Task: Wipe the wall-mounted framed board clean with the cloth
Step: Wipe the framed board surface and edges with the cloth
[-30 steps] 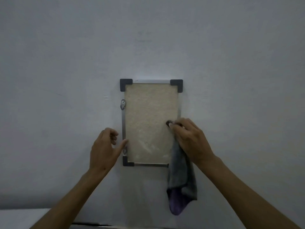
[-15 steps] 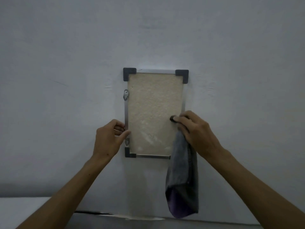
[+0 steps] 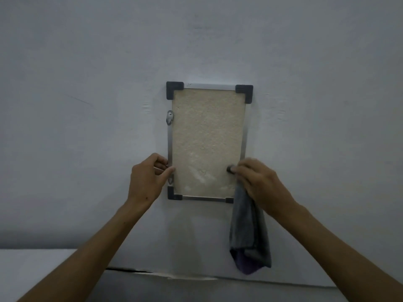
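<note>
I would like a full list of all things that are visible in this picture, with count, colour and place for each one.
board: one, beige rough panel in a silver metal frame, on the wall at centre.
corner caps: four, dark grey, at the frame's corners; the lower right one is partly behind the cloth.
brackets: two, silver, on the frame's left edge, one upper, one lower by the thumb.
cloth: one, grey with a purple lower end, hanging below the right hand over the frame's lower right corner.
wall: one, pale grey-white, filling most of the view.
ledge: one, pale, along the bottom.
left hand: one, gripping the frame's left edge.
right hand: one, holding the cloth at the board's lower right.
</note>
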A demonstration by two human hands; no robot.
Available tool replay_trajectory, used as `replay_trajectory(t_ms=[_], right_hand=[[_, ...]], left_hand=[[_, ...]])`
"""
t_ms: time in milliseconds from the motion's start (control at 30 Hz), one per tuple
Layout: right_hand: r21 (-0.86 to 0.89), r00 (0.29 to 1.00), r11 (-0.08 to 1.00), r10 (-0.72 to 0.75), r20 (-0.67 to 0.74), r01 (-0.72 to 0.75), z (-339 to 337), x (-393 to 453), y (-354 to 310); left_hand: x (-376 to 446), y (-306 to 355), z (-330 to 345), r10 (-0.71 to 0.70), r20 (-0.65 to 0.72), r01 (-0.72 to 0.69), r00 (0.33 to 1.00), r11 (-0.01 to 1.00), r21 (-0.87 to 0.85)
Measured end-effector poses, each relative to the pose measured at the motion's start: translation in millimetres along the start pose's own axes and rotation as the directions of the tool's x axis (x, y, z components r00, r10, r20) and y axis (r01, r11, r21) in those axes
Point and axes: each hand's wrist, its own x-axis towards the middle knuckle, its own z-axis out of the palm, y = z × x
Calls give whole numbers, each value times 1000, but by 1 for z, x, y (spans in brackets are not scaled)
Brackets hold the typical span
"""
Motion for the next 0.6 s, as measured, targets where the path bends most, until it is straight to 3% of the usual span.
replay_trajectory(t_ms=[133, 267, 333, 500, 600], right_hand=[[92, 986, 995, 18, 167, -34, 6, -17, -4], [119, 995, 989, 96, -25, -92, -3, -2, -2], [93, 993, 990, 108, -39, -104, -1, -6, -5], [83, 974, 993, 66, 219, -86, 13, -28, -16], [105, 993, 989, 101, 63, -107, 11, -18, -10]], left_hand=[[-4, 0, 1, -24, -7, 24, 1000, 1000, 7], [-5, 2, 2, -47, -16, 48, 999, 999, 23], [-6, 2, 3, -54, -17, 55, 998, 998, 31], [-9, 2, 4, -74, 4, 74, 997, 997, 35], [-12, 1, 4, -73, 17, 72, 997, 997, 34]])
